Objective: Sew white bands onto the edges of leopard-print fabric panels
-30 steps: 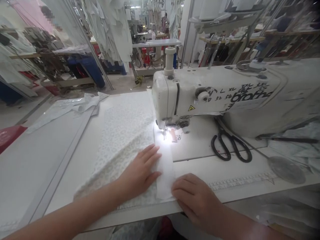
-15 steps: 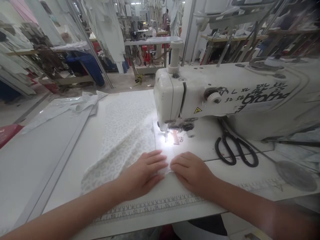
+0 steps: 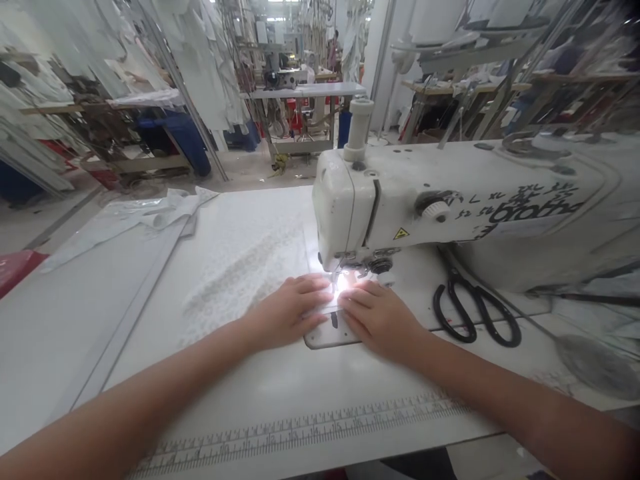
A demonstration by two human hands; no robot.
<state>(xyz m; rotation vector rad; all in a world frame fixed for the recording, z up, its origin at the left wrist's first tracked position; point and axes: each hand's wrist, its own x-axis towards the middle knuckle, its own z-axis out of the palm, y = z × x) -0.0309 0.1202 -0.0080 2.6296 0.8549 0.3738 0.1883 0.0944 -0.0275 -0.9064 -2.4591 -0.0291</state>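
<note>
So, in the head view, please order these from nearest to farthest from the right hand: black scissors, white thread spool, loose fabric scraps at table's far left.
From the right hand:
1. black scissors, just right of it.
2. white thread spool, atop the machine, behind.
3. fabric scraps, far left corner.

Both forearms are being shown bare up to the lower picture edge, with no sleeve being seen on either. Nothing is being worn on the left hand [image 3: 287, 312] or on the right hand [image 3: 383, 320]: fingers and wrists are being shown plain, and the nails are being kept short.
</note>
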